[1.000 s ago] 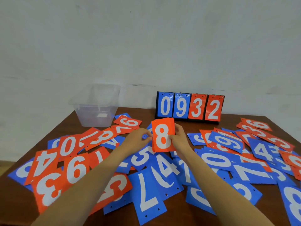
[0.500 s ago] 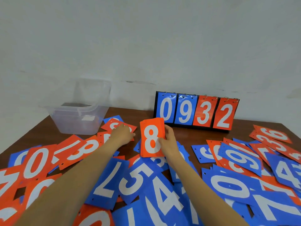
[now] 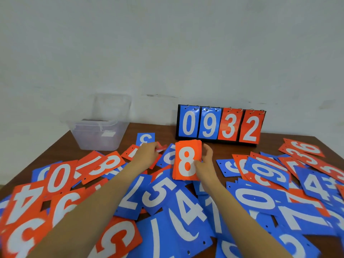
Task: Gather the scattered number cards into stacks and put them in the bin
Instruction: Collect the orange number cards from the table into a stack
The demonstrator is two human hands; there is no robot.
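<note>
A stack of orange cards (image 3: pixel 187 161) showing a white 8 stands upright in the right hand (image 3: pixel 204 162), thumb curled over its face and fingers wrapped behind. Left of those fingers, the left hand (image 3: pixel 147 155) pinches a single orange card (image 3: pixel 161 147) lying on the heap. The clear bin (image 3: pixel 98 135) sits beyond its fingertips, to their left, well apart from the stack. Loose cards (image 3: pixel 162 194) cover the table (image 3: pixel 163 130) around both hands, and a scoreboard (image 3: pixel 221 125) stands just past the right fingers.

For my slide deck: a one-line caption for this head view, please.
Right hand holds an orange stack topped by 8; left hand pinches a loose orange card.
</note>
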